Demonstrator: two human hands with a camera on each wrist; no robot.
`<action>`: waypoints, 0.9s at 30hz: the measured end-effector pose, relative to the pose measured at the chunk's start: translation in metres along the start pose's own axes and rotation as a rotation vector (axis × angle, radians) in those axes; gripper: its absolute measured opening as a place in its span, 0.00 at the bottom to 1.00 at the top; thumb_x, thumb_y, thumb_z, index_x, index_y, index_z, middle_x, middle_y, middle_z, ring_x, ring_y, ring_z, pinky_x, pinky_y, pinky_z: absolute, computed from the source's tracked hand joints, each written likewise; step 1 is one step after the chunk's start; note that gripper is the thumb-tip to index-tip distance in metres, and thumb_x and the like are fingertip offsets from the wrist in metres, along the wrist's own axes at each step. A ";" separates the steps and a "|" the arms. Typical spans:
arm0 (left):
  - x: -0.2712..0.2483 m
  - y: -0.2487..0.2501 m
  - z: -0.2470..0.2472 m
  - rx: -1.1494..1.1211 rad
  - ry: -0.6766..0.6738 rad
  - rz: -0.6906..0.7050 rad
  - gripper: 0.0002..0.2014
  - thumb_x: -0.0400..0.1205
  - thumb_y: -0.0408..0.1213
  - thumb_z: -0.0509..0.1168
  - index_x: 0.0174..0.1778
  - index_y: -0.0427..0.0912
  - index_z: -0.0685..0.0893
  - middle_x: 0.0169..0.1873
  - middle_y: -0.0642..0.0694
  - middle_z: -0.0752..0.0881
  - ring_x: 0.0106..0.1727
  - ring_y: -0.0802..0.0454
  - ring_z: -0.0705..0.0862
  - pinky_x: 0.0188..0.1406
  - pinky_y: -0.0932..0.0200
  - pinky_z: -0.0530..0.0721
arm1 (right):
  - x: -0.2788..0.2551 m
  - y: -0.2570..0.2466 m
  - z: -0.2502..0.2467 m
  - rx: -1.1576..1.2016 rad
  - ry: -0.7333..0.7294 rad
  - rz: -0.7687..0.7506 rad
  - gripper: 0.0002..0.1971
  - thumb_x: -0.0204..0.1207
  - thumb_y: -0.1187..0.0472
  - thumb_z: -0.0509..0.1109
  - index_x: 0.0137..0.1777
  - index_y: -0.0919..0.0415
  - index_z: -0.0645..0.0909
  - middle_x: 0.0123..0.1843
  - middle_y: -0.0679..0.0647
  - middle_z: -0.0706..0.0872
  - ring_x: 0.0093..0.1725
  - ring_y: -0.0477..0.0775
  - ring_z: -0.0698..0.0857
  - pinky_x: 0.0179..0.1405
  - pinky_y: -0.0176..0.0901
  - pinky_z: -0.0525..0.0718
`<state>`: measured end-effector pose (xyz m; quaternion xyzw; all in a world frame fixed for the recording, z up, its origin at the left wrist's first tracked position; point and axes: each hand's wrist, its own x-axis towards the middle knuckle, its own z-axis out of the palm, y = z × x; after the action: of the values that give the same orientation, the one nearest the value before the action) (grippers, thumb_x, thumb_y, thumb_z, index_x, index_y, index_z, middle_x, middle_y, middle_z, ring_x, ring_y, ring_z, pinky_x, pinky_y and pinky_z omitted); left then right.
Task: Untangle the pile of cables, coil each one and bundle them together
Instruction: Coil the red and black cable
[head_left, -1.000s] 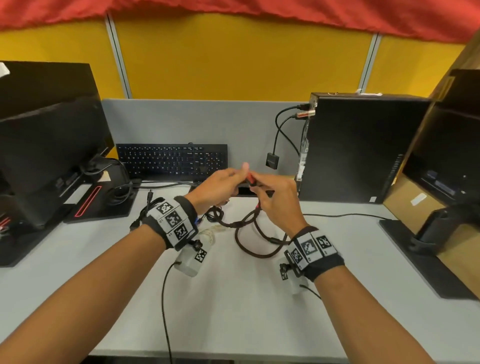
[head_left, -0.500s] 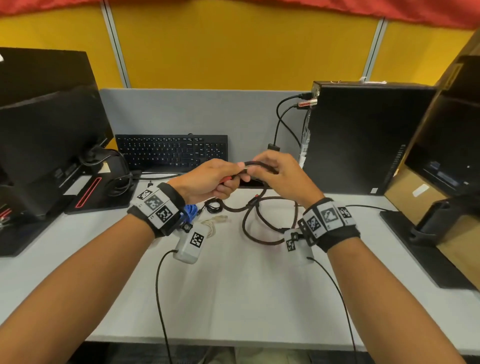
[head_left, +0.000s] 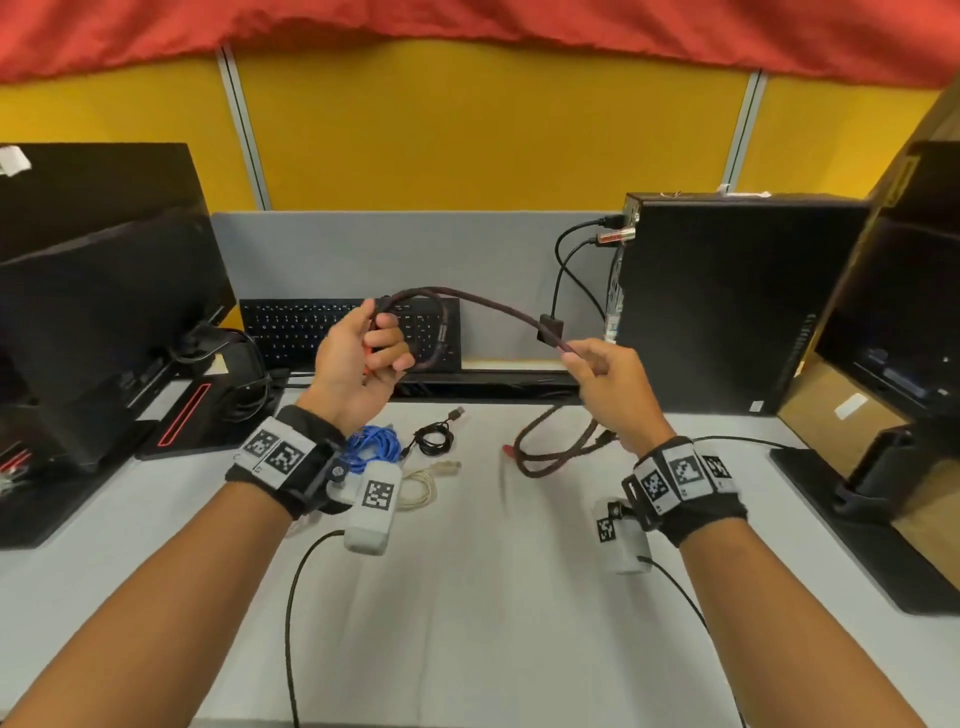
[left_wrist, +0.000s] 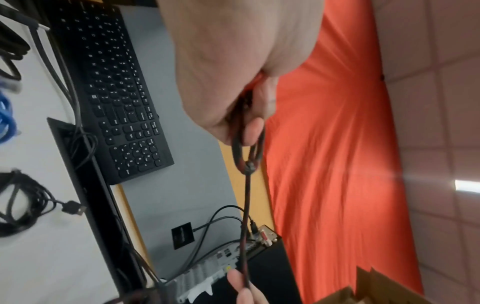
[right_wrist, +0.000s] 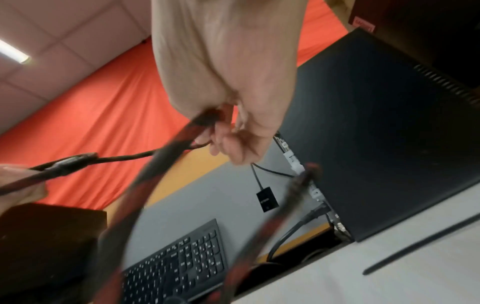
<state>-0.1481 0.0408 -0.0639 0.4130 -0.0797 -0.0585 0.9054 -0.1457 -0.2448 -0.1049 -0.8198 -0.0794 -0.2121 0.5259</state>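
Observation:
My left hand (head_left: 370, 347) is raised above the desk, fingers curled round a small loop of the dark red braided cable (head_left: 488, 305). That cable arcs rightward to my right hand (head_left: 586, 358), which pinches it between thumb and fingers. From there the braided cable (right_wrist: 166, 152) drops to the desk, where its remaining length (head_left: 550, 452) lies in loose loops with a red plug end. The left wrist view shows the loop (left_wrist: 248, 148) leaving my left hand (left_wrist: 241, 123). A blue cable (head_left: 373, 447), a thin black USB cable (head_left: 435, 435) and a cream cable (head_left: 422, 486) lie coiled on the desk.
A black keyboard (head_left: 322, 325) leans against the grey partition. A monitor (head_left: 93, 312) stands at the left, a black computer tower (head_left: 727, 306) with plugged cables at the right, and another monitor stand (head_left: 872, 499) at the far right. The grey desk (head_left: 478, 623) stretches toward me.
Both hands have risen and moved apart. The braided cable is now stretched in an arc between them, with a loop formed in my left hand; the head view tilted up.

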 end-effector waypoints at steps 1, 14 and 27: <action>0.001 0.000 0.000 -0.013 0.074 0.036 0.21 0.92 0.49 0.52 0.34 0.45 0.74 0.19 0.56 0.66 0.17 0.59 0.62 0.21 0.62 0.70 | -0.003 0.002 0.002 -0.036 -0.038 0.040 0.08 0.86 0.60 0.69 0.59 0.60 0.88 0.41 0.51 0.86 0.41 0.49 0.83 0.46 0.49 0.85; 0.007 -0.031 0.049 0.913 -0.361 0.089 0.18 0.91 0.45 0.59 0.43 0.33 0.79 0.26 0.51 0.63 0.27 0.54 0.59 0.25 0.59 0.57 | -0.002 -0.053 0.021 -0.371 -0.220 -0.424 0.34 0.78 0.48 0.77 0.81 0.51 0.71 0.75 0.53 0.80 0.75 0.53 0.74 0.81 0.53 0.69; 0.012 -0.086 0.087 0.381 0.072 0.474 0.20 0.93 0.49 0.47 0.38 0.45 0.71 0.25 0.54 0.71 0.28 0.56 0.74 0.38 0.62 0.77 | 0.003 -0.079 0.020 0.661 -0.127 0.001 0.20 0.91 0.45 0.53 0.43 0.58 0.73 0.27 0.52 0.75 0.31 0.54 0.82 0.44 0.46 0.84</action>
<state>-0.1567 -0.0815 -0.0720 0.5471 -0.1515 0.1852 0.8022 -0.1659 -0.1925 -0.0451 -0.6166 -0.1759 -0.1232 0.7574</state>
